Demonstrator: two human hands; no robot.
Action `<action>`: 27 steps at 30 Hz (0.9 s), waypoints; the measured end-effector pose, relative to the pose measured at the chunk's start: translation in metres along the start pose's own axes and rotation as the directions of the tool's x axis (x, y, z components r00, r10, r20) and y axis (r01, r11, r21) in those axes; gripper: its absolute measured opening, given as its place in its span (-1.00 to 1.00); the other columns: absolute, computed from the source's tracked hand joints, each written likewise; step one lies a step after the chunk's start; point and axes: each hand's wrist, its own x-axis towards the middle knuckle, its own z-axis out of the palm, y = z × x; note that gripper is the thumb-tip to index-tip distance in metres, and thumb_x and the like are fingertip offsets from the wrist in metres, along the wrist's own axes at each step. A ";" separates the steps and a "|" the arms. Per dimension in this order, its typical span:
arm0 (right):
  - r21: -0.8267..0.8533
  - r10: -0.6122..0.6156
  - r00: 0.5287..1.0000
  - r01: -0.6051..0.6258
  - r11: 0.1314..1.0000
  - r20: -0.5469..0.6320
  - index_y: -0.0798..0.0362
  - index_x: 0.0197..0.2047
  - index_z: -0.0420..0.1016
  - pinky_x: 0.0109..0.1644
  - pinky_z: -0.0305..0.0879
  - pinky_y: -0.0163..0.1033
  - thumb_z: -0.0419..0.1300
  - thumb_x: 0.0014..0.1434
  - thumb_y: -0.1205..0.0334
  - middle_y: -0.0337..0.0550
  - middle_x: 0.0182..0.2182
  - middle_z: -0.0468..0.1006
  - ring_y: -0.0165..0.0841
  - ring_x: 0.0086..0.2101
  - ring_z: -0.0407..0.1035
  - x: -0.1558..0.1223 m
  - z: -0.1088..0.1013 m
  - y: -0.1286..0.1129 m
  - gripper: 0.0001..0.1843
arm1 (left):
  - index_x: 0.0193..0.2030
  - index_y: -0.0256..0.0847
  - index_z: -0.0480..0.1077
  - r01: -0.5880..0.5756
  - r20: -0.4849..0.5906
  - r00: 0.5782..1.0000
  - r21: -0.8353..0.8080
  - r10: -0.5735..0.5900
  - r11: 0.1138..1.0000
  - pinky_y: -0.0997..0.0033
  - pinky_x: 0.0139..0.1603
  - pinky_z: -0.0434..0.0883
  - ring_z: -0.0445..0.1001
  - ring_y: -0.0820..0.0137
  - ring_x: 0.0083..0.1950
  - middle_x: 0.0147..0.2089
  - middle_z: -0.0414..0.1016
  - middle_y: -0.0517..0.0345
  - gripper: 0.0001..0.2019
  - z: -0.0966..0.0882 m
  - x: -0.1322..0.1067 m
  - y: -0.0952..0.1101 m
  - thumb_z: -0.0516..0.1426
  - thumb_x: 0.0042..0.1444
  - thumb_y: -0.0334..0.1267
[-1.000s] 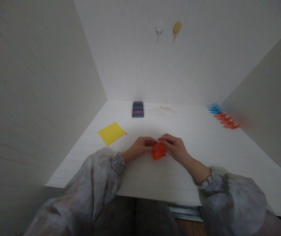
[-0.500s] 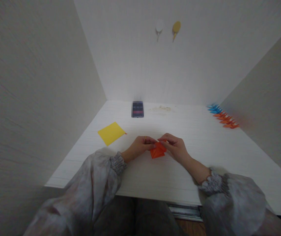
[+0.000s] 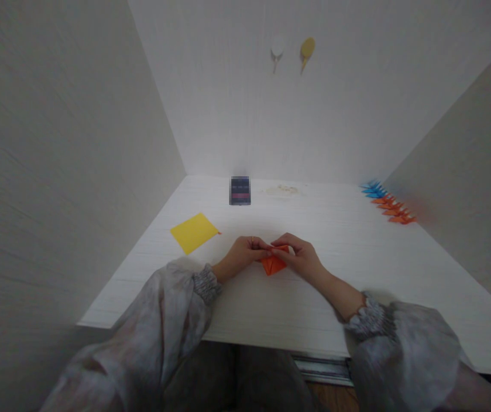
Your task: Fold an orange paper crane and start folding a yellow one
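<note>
A small folded piece of orange origami paper [image 3: 273, 264] is held low over the white table, between my two hands. My left hand [image 3: 248, 253] pinches its upper left edge with thumb and fingers; a ring shows on one finger. From the other side my right hand [image 3: 299, 254] grips its top, thumb pressed on the paper near the left thumb. The fingertips of both hands almost meet along the upper edge. Creases run across the face turned towards me. The far side of the paper is hidden by my fingers.
Yellow paper [image 3: 194, 233] lies to the left, with a tiny orange bit at its right corner. A dark, blurred box-like object [image 3: 240, 190] stands at the back. Along the right wall are several blue folded papers [image 3: 373, 189] and orange folded papers [image 3: 394, 210]. Walls enclose the table [image 3: 331, 212].
My right hand has shifted slightly left, its thumb now nearer the left thumb. The upper right part of the orange paper looks folded in, and less of it shows.
</note>
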 end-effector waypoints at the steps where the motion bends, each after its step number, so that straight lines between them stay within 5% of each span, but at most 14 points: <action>1: -0.019 -0.004 1.000 0.004 1.000 0.002 0.02 -0.34 0.47 -0.28 0.24 -0.25 0.19 -0.01 0.25 -0.19 -0.44 0.43 -0.38 -0.38 0.32 0.000 0.000 0.000 -0.89 | -0.45 -0.34 0.42 -0.004 0.004 1.000 0.003 0.004 1.000 0.53 -0.41 0.29 0.37 0.54 -0.48 -0.49 0.46 0.17 -0.78 0.000 0.000 0.000 0.24 -0.25 -0.24; 10: -0.014 -0.047 0.999 0.047 0.999 -0.020 0.01 -0.38 0.49 -0.36 0.27 -0.27 0.16 0.01 0.25 -0.18 -0.47 0.41 -0.40 -0.43 0.32 0.000 0.001 -0.006 -0.91 | -0.51 -0.34 0.41 0.003 -0.023 1.000 0.025 -0.002 1.000 0.53 -0.42 0.28 0.35 0.55 -0.50 -0.54 0.43 0.21 -0.81 0.003 -0.001 0.005 0.25 -0.29 -0.27; 27: 0.059 0.050 0.999 -0.049 0.997 -0.012 0.02 -0.39 0.50 -0.34 0.24 -0.28 0.13 0.04 0.22 -0.17 -0.45 0.43 -0.39 -0.41 0.33 -0.002 -0.001 -0.006 -0.87 | -0.41 -0.34 0.43 0.025 0.041 0.999 0.006 -0.025 1.000 0.54 -0.38 0.32 0.38 0.54 -0.45 -0.44 0.47 0.14 -0.77 0.003 -0.001 0.002 0.22 -0.21 -0.22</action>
